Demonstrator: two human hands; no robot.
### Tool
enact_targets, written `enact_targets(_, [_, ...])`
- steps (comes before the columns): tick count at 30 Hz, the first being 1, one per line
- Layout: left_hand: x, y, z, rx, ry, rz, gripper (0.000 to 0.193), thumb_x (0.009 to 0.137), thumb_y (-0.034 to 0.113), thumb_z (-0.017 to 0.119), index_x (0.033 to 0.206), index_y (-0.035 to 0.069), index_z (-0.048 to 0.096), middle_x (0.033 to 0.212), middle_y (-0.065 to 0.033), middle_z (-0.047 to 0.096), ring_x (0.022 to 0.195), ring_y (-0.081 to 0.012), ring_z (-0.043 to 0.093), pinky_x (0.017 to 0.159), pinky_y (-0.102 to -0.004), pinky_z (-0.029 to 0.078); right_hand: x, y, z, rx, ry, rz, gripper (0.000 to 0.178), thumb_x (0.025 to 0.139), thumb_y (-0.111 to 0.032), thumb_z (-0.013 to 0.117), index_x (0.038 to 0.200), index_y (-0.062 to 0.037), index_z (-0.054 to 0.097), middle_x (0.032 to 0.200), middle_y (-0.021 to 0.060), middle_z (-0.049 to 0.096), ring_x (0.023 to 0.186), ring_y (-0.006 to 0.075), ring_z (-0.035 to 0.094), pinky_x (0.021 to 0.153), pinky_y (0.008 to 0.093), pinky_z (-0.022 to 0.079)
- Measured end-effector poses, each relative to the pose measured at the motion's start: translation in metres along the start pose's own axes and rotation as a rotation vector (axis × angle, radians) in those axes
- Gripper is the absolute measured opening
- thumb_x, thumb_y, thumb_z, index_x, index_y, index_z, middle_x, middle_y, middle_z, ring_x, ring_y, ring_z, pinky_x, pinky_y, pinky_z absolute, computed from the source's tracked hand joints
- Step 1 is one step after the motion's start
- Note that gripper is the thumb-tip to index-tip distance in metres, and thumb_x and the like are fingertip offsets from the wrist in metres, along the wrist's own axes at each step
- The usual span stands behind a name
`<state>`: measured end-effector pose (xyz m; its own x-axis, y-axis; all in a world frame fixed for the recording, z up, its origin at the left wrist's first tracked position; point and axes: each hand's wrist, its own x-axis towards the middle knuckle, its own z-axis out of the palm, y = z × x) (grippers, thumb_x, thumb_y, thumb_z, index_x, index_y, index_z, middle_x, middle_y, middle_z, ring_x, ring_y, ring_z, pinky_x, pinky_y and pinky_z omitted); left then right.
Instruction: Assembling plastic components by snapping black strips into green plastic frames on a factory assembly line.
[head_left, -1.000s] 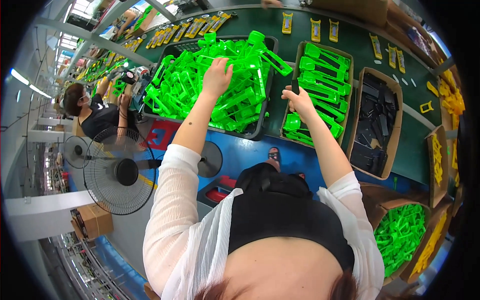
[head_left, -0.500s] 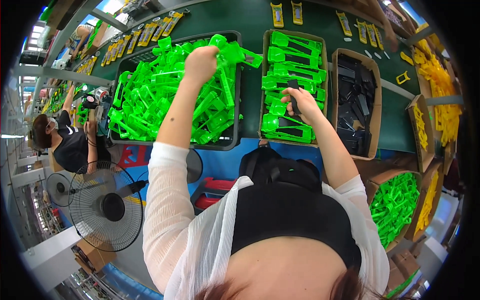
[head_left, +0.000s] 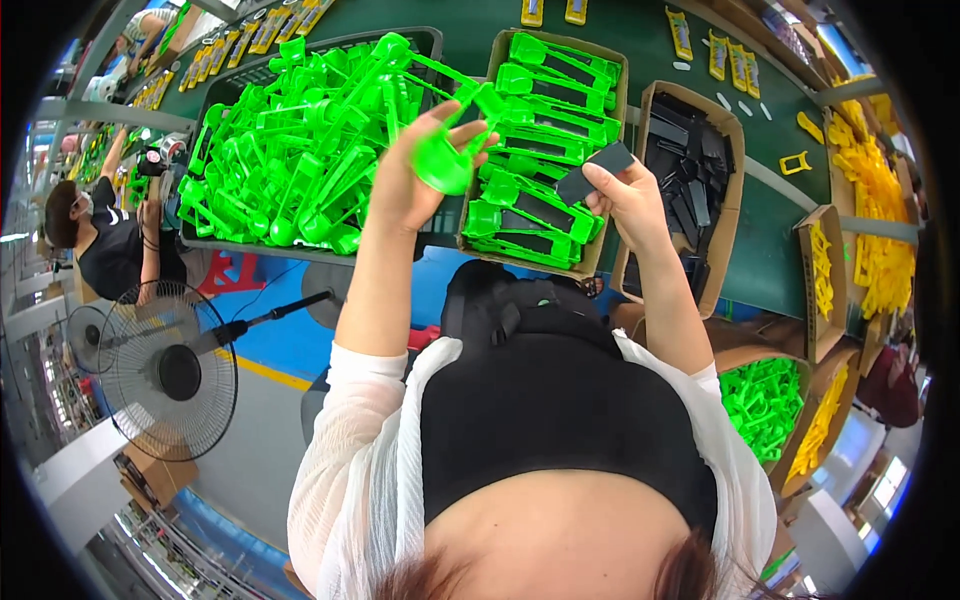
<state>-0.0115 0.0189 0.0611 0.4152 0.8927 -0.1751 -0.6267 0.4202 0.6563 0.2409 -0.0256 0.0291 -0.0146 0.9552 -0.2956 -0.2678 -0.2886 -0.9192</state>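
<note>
My left hand [head_left: 405, 185] holds a bright green plastic part [head_left: 442, 165], smeared by motion, with a rounded end and a narrow arm. It is over the gap between a black crate [head_left: 300, 252] heaped with loose green parts and a cardboard box [head_left: 620, 95]. Rows of green parts with black plates set in them fill that box. Between thumb and fingers, my right hand [head_left: 634, 205] grips a flat black rectangular plate [head_left: 597, 174] above the box's right side. Right of it, another cardboard box [head_left: 732, 225] contains loose black plates.
Yellow-framed pieces [head_left: 680, 35] lie along the far side of the green table [head_left: 770, 225]. Yellow parts [head_left: 875, 190] are piled at the far right, above a box of green parts [head_left: 765, 400]. A fan [head_left: 180, 370] stands left, near a seated person [head_left: 110, 240].
My left hand has come back from the crate toward the right with a green part. My right hand has shifted slightly right, turning the black plate flat side up. The whole view has shifted.
</note>
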Motion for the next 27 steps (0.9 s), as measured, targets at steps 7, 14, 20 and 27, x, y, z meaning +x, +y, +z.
enact_targets(7, [0.000, -0.056, 0.016, 0.112, 0.099, -0.037, 0.052, 0.079, 0.010, 0.061, 0.122, -0.001, 0.035, 0.102, -0.0155, 0.053, 0.094, -0.0256, 0.056, 0.084, -0.0334, 0.045, -0.003, -0.004, -0.028, 0.115, 0.000, -0.011, 0.011, 0.082, -0.008, 0.058, 0.090, -0.0016, 0.055, 0.074, 0.0066, 0.059, 0.059, 0.0120, 0.058, 0.054, 0.0219, 0.050])
enact_targets(14, [-0.001, -0.060, 0.021, 0.215, 0.134, 0.027, 0.040, 0.079, -0.006, 0.047, 0.117, 0.007, 0.049, 0.091, -0.0055, 0.056, 0.083, -0.0188, 0.060, 0.079, -0.0287, 0.048, -0.008, -0.010, -0.019, 0.164, -0.029, -0.011, 0.018, 0.086, -0.015, 0.055, 0.091, 0.0016, 0.055, 0.071, 0.0073, 0.059, 0.057, 0.0115, 0.058, 0.048, 0.0200, 0.047])
enact_targets(20, [0.004, -0.063, 0.036, 0.625, 0.109, 0.206, 0.031, 0.081, 0.014, 0.061, 0.111, 0.007, 0.053, 0.090, -0.0044, 0.056, 0.084, -0.0107, 0.051, 0.073, -0.0230, 0.042, -0.024, -0.022, 0.037, -0.446, 0.142, -0.194, 0.018, 0.087, -0.018, 0.054, 0.086, -0.0019, 0.046, 0.058, 0.0024, 0.053, 0.044, 0.0059, 0.047, 0.040, 0.0193, 0.036])
enact_targets(27, [0.016, -0.068, 0.023, 1.325, 0.284, 0.827, 0.042, 0.070, -0.002, 0.058, 0.110, 0.009, 0.056, 0.087, -0.0168, 0.053, 0.073, -0.0287, 0.055, 0.061, -0.0326, 0.045, -0.029, -0.002, 0.070, -0.627, 0.204, -0.452, 0.018, 0.088, -0.015, 0.051, 0.090, 0.0009, 0.042, 0.061, 0.0052, 0.054, 0.049, 0.0103, 0.052, 0.044, 0.0231, 0.040])
